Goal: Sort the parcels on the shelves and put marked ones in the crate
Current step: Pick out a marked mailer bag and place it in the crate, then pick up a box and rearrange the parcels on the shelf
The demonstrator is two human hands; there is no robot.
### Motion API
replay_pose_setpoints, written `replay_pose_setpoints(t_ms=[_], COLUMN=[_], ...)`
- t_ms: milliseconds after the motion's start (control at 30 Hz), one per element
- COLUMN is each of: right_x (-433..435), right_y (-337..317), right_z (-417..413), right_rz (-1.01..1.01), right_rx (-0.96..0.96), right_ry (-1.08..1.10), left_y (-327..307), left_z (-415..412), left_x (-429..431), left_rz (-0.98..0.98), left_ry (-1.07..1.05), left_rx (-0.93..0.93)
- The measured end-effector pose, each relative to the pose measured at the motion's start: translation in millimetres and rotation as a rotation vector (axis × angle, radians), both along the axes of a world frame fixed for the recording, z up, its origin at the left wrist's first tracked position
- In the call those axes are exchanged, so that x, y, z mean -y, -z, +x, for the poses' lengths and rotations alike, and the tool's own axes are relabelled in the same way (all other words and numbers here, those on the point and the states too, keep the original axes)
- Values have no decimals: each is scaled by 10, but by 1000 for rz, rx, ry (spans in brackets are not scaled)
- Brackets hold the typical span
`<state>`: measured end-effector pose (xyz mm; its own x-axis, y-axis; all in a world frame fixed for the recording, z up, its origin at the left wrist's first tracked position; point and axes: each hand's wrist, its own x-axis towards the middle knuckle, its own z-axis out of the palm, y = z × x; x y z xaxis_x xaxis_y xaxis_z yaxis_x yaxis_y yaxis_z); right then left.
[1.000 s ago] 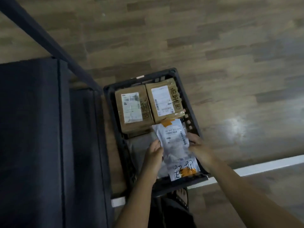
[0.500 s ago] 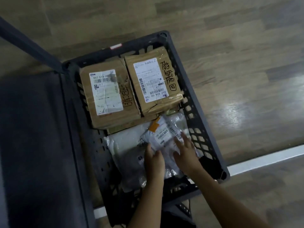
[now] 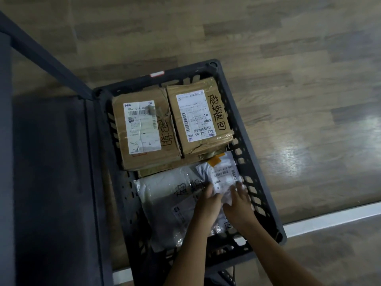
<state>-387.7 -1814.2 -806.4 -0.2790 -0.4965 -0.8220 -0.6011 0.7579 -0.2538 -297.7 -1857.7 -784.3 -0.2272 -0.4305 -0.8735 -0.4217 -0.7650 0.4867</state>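
Observation:
A black plastic crate point(image 3: 245, 141) stands on the wood floor. Two taped cardboard boxes lie side by side at its far end, the left box point(image 3: 144, 129) and the right box point(image 3: 198, 114); both carry white labels and black handwriting. A large grey poly bag point(image 3: 165, 203) with handwriting lies in the near half. A small white poly parcel point(image 3: 223, 176) with an orange tape tab lies at the near right, partly over the grey bag. My left hand point(image 3: 208, 205) grips its near left edge. My right hand point(image 3: 239, 205) rests flat on it, fingers spread.
A dark shelf board point(image 3: 51, 182) fills the left side, right against the crate. A dark shelf post point(image 3: 47, 56) runs diagonally from the upper left to the crate's corner. A white floor strip point(image 3: 329, 217) crosses on the right.
The white parcel went from held above the crate down onto the grey bag at the near right. My right hand's grip gave way to a flat palm. The view moved closer.

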Motion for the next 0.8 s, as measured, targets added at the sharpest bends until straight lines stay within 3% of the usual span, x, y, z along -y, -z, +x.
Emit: replay_pose_setpoints(t_ms=[267,500,800], right_x=[160,740,1157], right_y=[-991,-2822,-5298], right_z=[396,1117,2163], right_rz=[-122,-325,-472], right_rx=[122,224,384], right_ry=[60,-115,-457], left_y=[-805,-2537,-4957], left_z=[686,1302,2190], left_x=[-39,317,220], left_rz=[-50,-201,-482], left_ry=[-106,-419,-632], left_rx=[176,220,389])
